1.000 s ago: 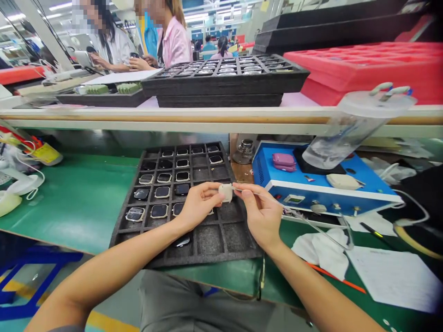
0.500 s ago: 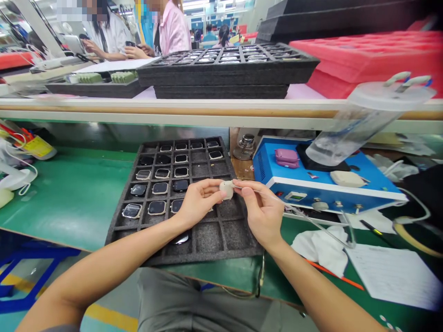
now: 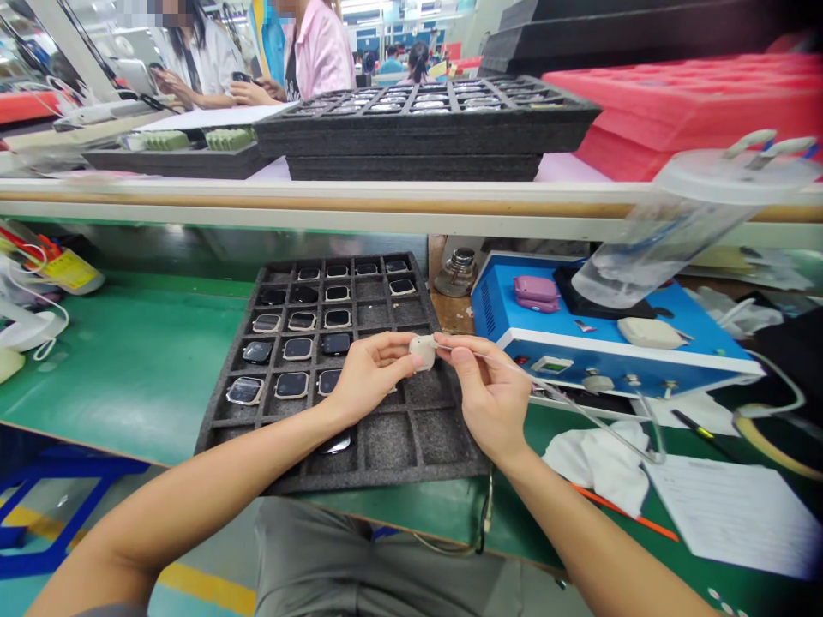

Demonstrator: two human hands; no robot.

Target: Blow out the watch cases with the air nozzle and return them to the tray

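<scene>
My left hand (image 3: 369,377) pinches a small pale, rounded watch case (image 3: 423,352) between thumb and fingers, just above the black foam tray (image 3: 387,440). Close on its right, my right hand (image 3: 492,394) is closed on the end of a thin clear tube (image 3: 572,409), whose tip meets the upper right edge of the case. The exact contact is too small to make out. Smartwatches (image 3: 291,385) with dark screens lie in many of the tray's cells beneath my hands. My left forearm covers part of the tray's front.
Right of the tray stands a blue machine (image 3: 614,347) with a clear cylinder (image 3: 633,248) and a pink case (image 3: 536,292) on top. White cloth (image 3: 601,463) and a paper sheet (image 3: 733,514) lie in front. Overhead, a shelf (image 3: 270,201) holds stacked trays (image 3: 417,141). Co-workers stand beyond.
Both hands keep their hold with almost no movement. The view has shifted very slightly.
</scene>
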